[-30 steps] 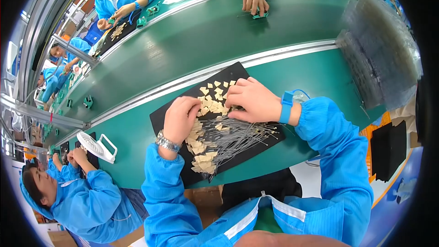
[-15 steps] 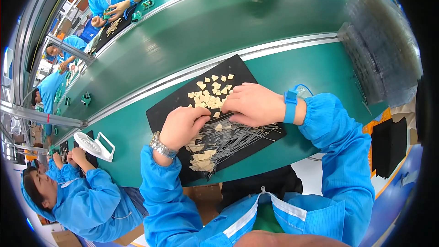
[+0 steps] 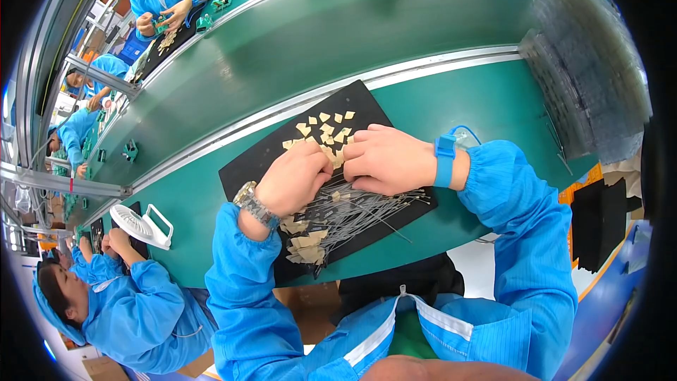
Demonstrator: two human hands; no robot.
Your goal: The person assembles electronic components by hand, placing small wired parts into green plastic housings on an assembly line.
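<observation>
My left hand and my right hand face each other, fingers bent and pressed inward, over a black mat. What they pinch is hidden behind the fingers. Small cream-coloured pieces, roughly square, lie scattered just beyond my fingertips. Below the hands is a loose bundle of thin grey cables, one of them sticking out toward the near right. Beside the cables, near my left wrist, more cream pieces are heaped on the mat. A blue wrist strap is on my right wrist.
The mat lies on a green bench with a metal rail; a green conveyor belt runs behind. A white fan stands at left, near a co-worker. Stacked clear plastic trays stand at right. Other co-workers sit across the belt.
My left hand has moved up and right, closer to my right hand, turning its back upward and covering some cream pieces. One cable now sticks out further toward the near right.
</observation>
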